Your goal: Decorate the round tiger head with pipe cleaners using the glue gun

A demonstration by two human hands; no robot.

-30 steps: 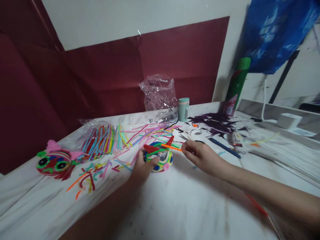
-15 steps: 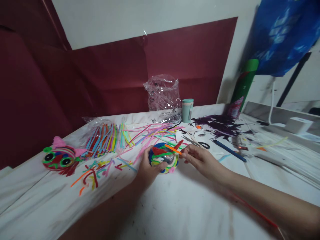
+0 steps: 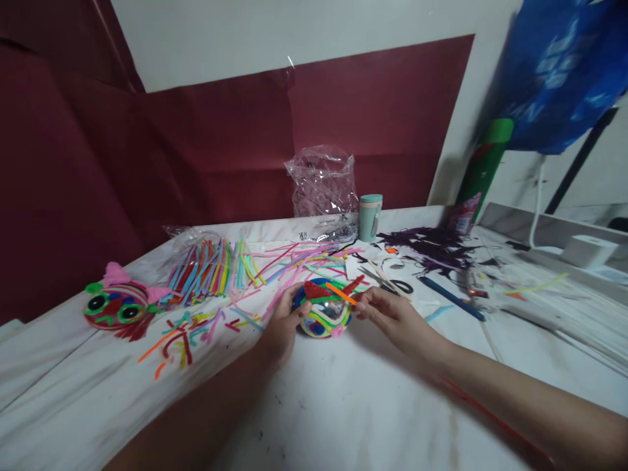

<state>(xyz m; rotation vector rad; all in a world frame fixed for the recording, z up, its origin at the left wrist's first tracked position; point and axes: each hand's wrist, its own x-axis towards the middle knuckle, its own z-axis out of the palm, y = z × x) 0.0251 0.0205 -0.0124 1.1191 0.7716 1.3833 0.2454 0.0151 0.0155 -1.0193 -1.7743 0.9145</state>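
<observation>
A round craft piece (image 3: 318, 324), covered in coloured pipe cleaners with red ear-like points and a pink bit at its lower edge, is gripped by my left hand (image 3: 284, 324) along its left side. A glassy or bare patch shows in its middle. My right hand (image 3: 392, 317) pinches a short orange pipe cleaner (image 3: 342, 294) by its right end; the strip lies across or just over the craft piece, and I cannot tell whether they touch. Scissors (image 3: 392, 283) with black handles lie just behind my right hand.
A finished-looking animal head (image 3: 115, 304) of pipe cleaners sits at left. Cut bits (image 3: 184, 343), a bagged bundle of pipe cleaners (image 3: 203, 268), a mint cup (image 3: 369, 219), a blue pen-like tool (image 3: 454, 299) and purple shreds (image 3: 426, 248) lie around the white table (image 3: 343, 405).
My left thumb has shifted up from the front of the craft piece to its upper left side, showing more of its blue and yellow front. The orange pipe cleaner remains in my right hand.
</observation>
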